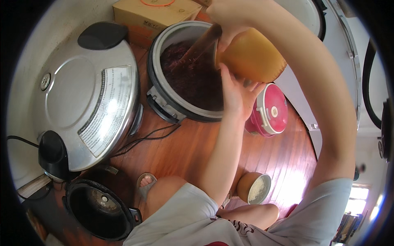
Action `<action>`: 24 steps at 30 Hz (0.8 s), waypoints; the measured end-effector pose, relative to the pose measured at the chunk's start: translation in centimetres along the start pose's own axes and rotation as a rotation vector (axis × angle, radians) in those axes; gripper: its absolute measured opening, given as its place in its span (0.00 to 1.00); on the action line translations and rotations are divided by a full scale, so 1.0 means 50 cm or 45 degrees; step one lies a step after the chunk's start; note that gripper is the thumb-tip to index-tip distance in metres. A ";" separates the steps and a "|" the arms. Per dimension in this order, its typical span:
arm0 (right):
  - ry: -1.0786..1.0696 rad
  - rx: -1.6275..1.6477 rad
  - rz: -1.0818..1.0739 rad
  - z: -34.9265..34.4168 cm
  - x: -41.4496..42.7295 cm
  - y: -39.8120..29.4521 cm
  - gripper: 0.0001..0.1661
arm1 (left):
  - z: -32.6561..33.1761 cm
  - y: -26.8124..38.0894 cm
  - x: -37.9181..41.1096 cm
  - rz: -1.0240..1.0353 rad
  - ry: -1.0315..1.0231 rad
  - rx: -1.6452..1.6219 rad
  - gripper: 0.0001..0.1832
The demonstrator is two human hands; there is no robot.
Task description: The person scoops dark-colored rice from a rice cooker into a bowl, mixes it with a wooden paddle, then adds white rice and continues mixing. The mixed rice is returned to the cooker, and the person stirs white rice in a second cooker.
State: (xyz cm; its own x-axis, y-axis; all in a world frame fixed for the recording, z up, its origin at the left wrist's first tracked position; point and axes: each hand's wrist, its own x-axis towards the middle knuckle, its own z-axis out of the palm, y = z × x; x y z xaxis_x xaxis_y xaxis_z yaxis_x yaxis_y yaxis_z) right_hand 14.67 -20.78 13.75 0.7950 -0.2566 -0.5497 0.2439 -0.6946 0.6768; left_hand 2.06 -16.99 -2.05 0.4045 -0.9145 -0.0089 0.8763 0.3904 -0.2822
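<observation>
My left hand (241, 95) is under the near side of a tilted, yellow-brown pot (257, 55), its thumb by the rim and its fingers spread against the wall. At the pot's far side, my right hand (229, 23) grips near the rim. The pot's mouth faces a large round cooker (157, 80) holding a dark red-purple mass (197, 84). A brown, rod-like thing (200, 44) slants from beside my right hand down into that mass; whether this hand also holds it cannot be told.
A large steel cooker lid (70, 92) with a printed label stands at left, above an empty-looking black cooker body (98, 209). A pink lidded container (274, 107), a bowl of white grains (258, 189), a cardboard box (154, 13) and black cords (144, 139) surround the wooden floor (184, 150).
</observation>
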 end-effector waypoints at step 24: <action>0.375 1.011 0.784 0.361 -0.652 -0.188 0.17 | -0.126 -0.229 -0.092 -0.645 0.077 0.582 0.23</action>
State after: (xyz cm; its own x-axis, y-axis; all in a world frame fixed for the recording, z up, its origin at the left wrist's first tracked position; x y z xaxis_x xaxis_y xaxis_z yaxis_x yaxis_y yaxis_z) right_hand -23.57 -18.04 16.48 0.7878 -0.6159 -0.0057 -0.5992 -0.7685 0.2245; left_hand -11.47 -17.93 -4.84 -0.0883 -0.9953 -0.0398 0.9814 -0.0938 0.1677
